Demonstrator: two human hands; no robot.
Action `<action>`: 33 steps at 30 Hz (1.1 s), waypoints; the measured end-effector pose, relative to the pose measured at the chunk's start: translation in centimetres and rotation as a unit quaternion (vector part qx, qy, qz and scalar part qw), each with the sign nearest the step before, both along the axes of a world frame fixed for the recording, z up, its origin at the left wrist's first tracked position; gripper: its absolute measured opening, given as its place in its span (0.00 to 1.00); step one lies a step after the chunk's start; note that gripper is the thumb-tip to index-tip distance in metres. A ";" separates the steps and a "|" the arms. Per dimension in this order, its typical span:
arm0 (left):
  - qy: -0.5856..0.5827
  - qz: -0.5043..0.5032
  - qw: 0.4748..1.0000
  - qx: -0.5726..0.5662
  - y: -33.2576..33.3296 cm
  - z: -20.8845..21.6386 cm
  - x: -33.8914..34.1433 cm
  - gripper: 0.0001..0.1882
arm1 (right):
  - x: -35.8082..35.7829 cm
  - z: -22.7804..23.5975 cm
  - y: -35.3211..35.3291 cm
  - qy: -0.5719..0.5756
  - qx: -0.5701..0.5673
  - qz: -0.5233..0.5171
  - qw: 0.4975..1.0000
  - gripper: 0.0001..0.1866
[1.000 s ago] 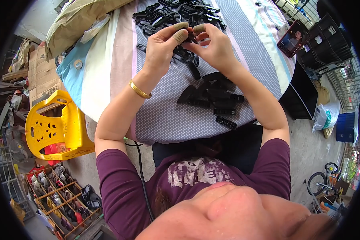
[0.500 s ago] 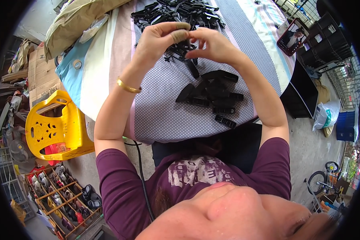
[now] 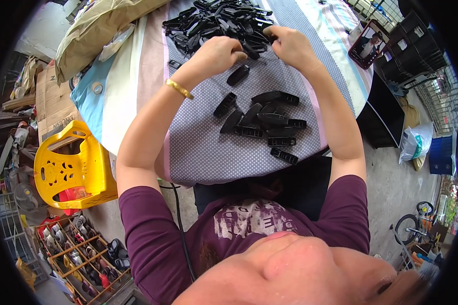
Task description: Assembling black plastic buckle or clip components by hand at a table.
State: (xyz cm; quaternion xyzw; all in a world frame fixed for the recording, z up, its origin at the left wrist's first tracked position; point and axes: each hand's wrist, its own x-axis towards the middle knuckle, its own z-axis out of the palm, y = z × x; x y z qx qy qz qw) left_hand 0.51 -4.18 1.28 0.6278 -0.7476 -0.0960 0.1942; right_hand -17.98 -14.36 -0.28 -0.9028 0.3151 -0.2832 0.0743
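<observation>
A heap of black plastic clip-like pieces (image 3: 216,23) lies on the far part of the cloth-covered table. Beside its near edge is my left hand (image 3: 220,54), its fingers curled closed; whatever they grip is hard to make out against the dark pieces. My right hand (image 3: 293,47) bends in at the heap's right edge, thumb and forefinger closing toward the pieces, with the fingertips partly lost against them. One loose black piece (image 3: 238,75) rests just below my left hand. Nearer to me sits a small group of similar black pieces (image 3: 273,119), some overlapping.
The patterned tablecloth (image 3: 198,147) hangs over the near table edge. A phone (image 3: 370,44) stands at the right, by black crates (image 3: 414,48). Brown paper sacking (image 3: 94,35) and a tape roll (image 3: 97,88) are at the left. A yellow chair (image 3: 74,168) stands left of the table.
My hands were together over the near side of the heap; they have moved apart, the right one going right. Another black piece now lies at the left of the near group.
</observation>
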 end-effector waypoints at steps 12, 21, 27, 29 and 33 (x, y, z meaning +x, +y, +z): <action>-0.235 0.048 0.969 -0.051 -6.6 -0.4 -3.4 0.09 | -1.4 -1.1 -3.5 -0.062 -0.062 -0.013 0.996 0.12; 0.150 0.050 0.960 -0.232 -4.0 0.9 -0.3 0.09 | -1.5 2.1 0.4 0.237 0.079 -0.089 0.964 0.22; 0.522 0.054 0.851 -0.027 -0.4 0.8 1.6 0.15 | -1.0 0.5 -1.3 0.230 0.080 -0.125 0.962 0.20; 0.617 0.024 0.785 0.056 0.4 0.1 2.1 0.20 | -0.9 1.1 -0.4 0.121 0.040 -0.112 0.986 0.16; 0.678 -0.029 0.728 0.094 1.5 0.2 1.5 0.19 | 0.7 1.6 2.1 -0.218 0.222 0.152 0.938 0.15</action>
